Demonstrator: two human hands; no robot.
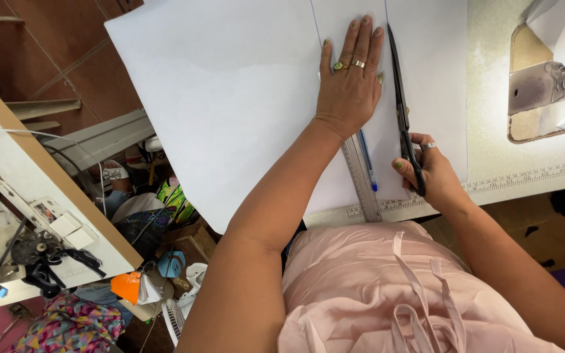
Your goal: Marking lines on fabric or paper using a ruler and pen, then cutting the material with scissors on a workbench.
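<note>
A large white paper sheet (230,91) lies across the table and overhangs its left edge. My left hand (350,82), with two rings, presses flat on the paper. My right hand (429,171) grips the handles of long black scissors (400,104), whose blades point away from me along a drawn line just right of my left hand. A blue pen (368,163) and a metal ruler (361,180) lie on the paper between my two wrists.
A sewing machine (550,85) stands at the table's right end. The table's near edge carries a printed measuring scale (524,178). A second sewing machine (27,229) sits at the left. Bags, cloth and clutter (158,261) cover the floor below.
</note>
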